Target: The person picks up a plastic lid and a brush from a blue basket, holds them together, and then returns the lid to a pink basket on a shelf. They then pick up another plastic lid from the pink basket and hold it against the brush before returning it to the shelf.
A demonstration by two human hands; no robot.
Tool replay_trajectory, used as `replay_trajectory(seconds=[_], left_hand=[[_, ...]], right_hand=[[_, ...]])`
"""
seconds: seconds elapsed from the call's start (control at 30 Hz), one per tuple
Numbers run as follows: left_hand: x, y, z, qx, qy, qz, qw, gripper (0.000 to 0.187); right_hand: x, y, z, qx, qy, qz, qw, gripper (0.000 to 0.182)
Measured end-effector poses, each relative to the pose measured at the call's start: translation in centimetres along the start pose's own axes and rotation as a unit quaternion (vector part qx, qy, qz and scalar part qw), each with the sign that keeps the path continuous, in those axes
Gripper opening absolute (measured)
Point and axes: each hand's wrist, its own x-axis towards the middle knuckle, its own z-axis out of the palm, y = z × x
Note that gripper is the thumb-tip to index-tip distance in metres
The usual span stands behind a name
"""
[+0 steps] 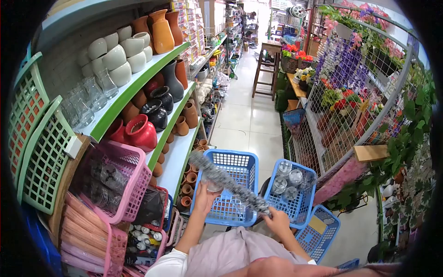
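Note:
My left hand (206, 197) is closed around a clear glass jar (214, 186) above a blue basket (230, 214). In my right hand (277, 219) is the lower end of a long, fuzzy grey duster (230, 183), which slants up and left across the basket, over the jar. Part of the jar is hidden by the duster. Several clear glass jars (294, 177) stand in a second blue basket (302, 217) to the right.
Shelves at the left hold white pots (114, 58), glass vases (107, 84) and a red pot (140, 132). A pink basket (134, 194) sits below them. Wire mesh with flowers (346, 101) lines the right. A wooden stool (266, 69) stands in the aisle.

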Motion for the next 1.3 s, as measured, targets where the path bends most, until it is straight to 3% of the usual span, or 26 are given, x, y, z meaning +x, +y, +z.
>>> replay_trajectory(seconds=[0.07, 0.17, 0.27, 0.53, 0.57, 0.67, 0.7, 0.73, 0.8, 0.83, 0.87, 0.93, 1.0, 1.07, 1.1, 1.27, 1.3], left_hand=[[0.1, 1.4, -0.1, 0.018, 0.010, 0.008, 1.000, 0.033], [2.6, 0.2, -5.6, 0.009, -0.015, 0.020, 1.000, 0.037], [1.7, 2.7, -3.7, 0.003, 0.009, -0.005, 1.000, 0.037], [2.7, 4.5, -6.0, 0.066, 0.031, 0.007, 0.997, 0.045], [3.3, 4.4, -7.1, 0.092, 0.033, 0.000, 0.995, 0.046], [3.3, 5.0, -7.2, 0.123, 0.024, -0.012, 0.992, 0.047], [3.2, 5.0, -7.0, 0.143, 0.011, -0.012, 0.990, 0.045], [3.0, 5.1, -6.7, 0.165, -0.001, -0.013, 0.986, 0.044], [2.6, 5.6, -6.3, 0.158, 0.010, -0.020, 0.987, 0.043], [2.7, 6.0, -6.4, 0.177, 0.018, -0.013, 0.984, 0.043], [2.8, 6.3, -6.5, 0.195, 0.026, -0.007, 0.980, 0.043], [3.1, 6.0, -7.1, 0.179, 0.032, -0.005, 0.983, 0.042], [3.0, 5.8, -6.6, 0.191, 0.031, 0.013, 0.981, 0.040], [3.2, 5.3, -6.8, 0.188, 0.005, 0.010, 0.982, 0.039], [3.3, 5.3, -6.8, 0.182, 0.004, 0.003, 0.983, 0.038], [3.3, 5.8, -6.1, 0.152, 0.002, 0.009, 0.988, 0.031], [3.4, 5.4, -6.1, 0.150, 0.001, 0.008, 0.989, 0.031]], right_hand=[[-0.7, -0.2, -0.2, -0.014, -0.017, -0.001, 1.000, 0.035], [-2.1, -1.1, -0.4, -0.022, -0.034, -0.002, 0.999, 0.035], [-2.8, -1.7, -0.1, -0.022, -0.006, 0.067, 0.998, 0.034], [-4.8, -4.2, -1.3, -0.049, -0.062, 0.088, 0.993, 0.039], [-5.0, -5.1, -2.0, -0.005, -0.088, 0.104, 0.991, 0.038], [-4.4, -5.8, -3.1, -0.070, -0.048, 0.138, 0.987, 0.037], [-4.2, -5.8, -2.5, -0.098, 0.013, 0.105, 0.989, 0.038], [-4.2, -5.2, -1.7, -0.100, 0.011, 0.108, 0.989, 0.038], [-3.9, -4.5, -0.6, -0.059, -0.045, 0.062, 0.995, 0.037], [-3.9, -4.7, -1.2, 0.010, -0.093, 0.082, 0.992, 0.037], [-3.9, -5.1, -2.3, 0.010, -0.091, 0.079, 0.993, 0.037], [-4.4, -5.2, -4.5, -0.008, -0.100, 0.181, 0.978, 0.038], [-4.2, -5.6, -4.2, -0.066, -0.070, 0.189, 0.977, 0.038], [-4.1, -5.2, -2.2, -0.052, -0.017, 0.105, 0.993, 0.039], [-3.9, -5.3, -2.1, -0.052, -0.072, 0.102, 0.991, 0.041], [-4.0, -3.0, -4.7, -0.007, -0.095, 0.161, 0.982, 0.041], [-3.7, -3.1, -4.3, 0.030, -0.030, 0.170, 0.985, 0.039]])
